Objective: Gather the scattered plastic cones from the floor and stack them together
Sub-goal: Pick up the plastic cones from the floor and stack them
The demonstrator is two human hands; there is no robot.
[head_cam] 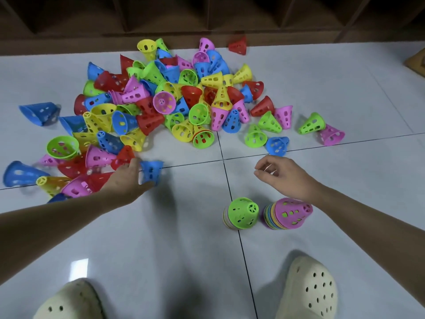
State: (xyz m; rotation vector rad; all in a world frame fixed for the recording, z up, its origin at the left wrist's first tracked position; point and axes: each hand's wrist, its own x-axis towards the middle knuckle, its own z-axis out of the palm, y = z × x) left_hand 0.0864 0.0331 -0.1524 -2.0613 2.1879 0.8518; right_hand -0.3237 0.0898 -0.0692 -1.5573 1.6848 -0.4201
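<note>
The left hand (128, 178) is gripping a blue cone (150, 172) between thumb and fingers at the near edge of the pile (161, 97) of cones lying on the floor (184, 238). The right hand (282, 176) is hovering with loosely curled fingers, holding nothing, above two stacks: a green-topped stack (241, 214) and just beside it a pink-topped stack (288, 214).

Left grip (128, 178) pinching, right (279, 174) loosely curled
</note>
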